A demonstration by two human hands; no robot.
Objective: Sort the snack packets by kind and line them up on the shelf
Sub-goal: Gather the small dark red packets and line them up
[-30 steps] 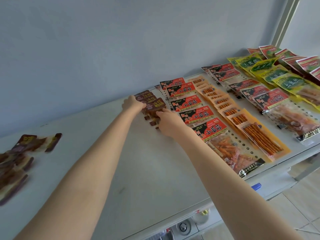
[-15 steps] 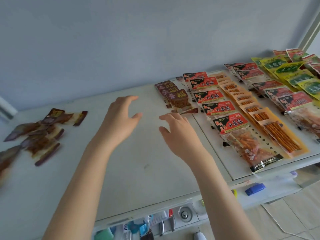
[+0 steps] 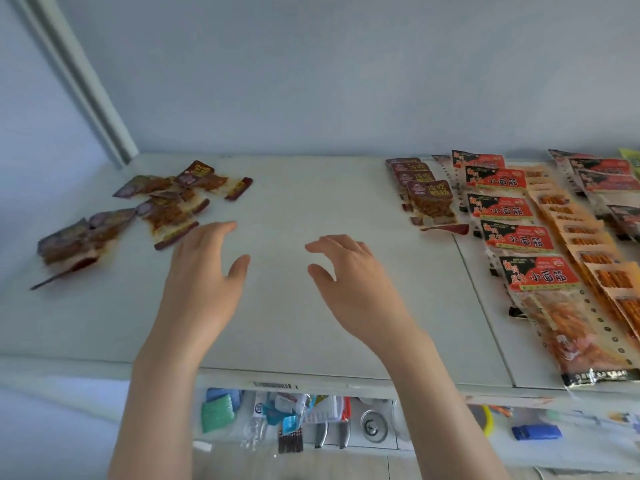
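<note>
A loose heap of small brown snack packets (image 3: 162,206) lies at the back left of the white shelf (image 3: 311,317). A short overlapping column of the same brown packets (image 3: 427,199) stands at the back right. Beside it runs a column of red-and-black packets (image 3: 519,237), then a column of orange stick packets (image 3: 595,258). My left hand (image 3: 204,268) hovers over the middle of the shelf, fingers relaxed, just right of the heap and holding nothing. My right hand (image 3: 349,271) hovers beside it, fingers loosely bent, also holding nothing.
More red-and-black packets (image 3: 606,178) lie at the far right edge. A pale wall rises behind the shelf and a white post (image 3: 86,88) stands at the back left. Below the shelf's front edge hang small goods, among them a blue item (image 3: 536,432).
Both hands left the brown column at the right and drew back leftward to the shelf's middle. The view swung left, bringing the loose heap closer to my left hand.
</note>
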